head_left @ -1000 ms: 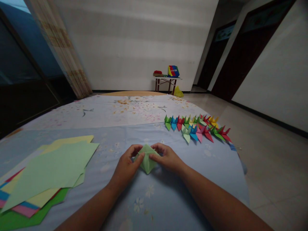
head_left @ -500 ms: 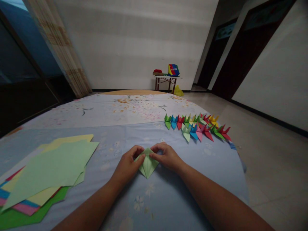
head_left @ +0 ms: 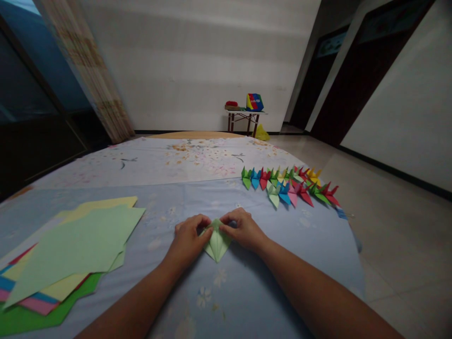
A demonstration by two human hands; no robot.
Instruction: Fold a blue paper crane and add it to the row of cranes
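Observation:
A pale green folded origami paper [head_left: 217, 245] lies before me, diamond-shaped with creases running to its near point. My left hand [head_left: 192, 235] pinches its left edge, thumb on top and the other fingers behind. On the opposite edge my right hand [head_left: 243, 229] pinches the paper in the same way, thumb and fingertips close to the upper corner. The fingertips cover parts of the paper's upper sides. Beyond my right hand, folded paper cranes [head_left: 282, 194] in green, blue, red, pink and yellow stand in rows.
To the left lies a loose pile of coloured paper sheets [head_left: 88, 240], pale green uppermost. A blue floral cloth [head_left: 169, 301] covers the near part of the table, a white floral cloth [head_left: 148, 165] the far part. A small table [head_left: 243, 113] stands by the wall.
The sides of the green paper have drawn slightly inward between my fingers, so it looks narrower. Both hands keep nearly the same place and grip.

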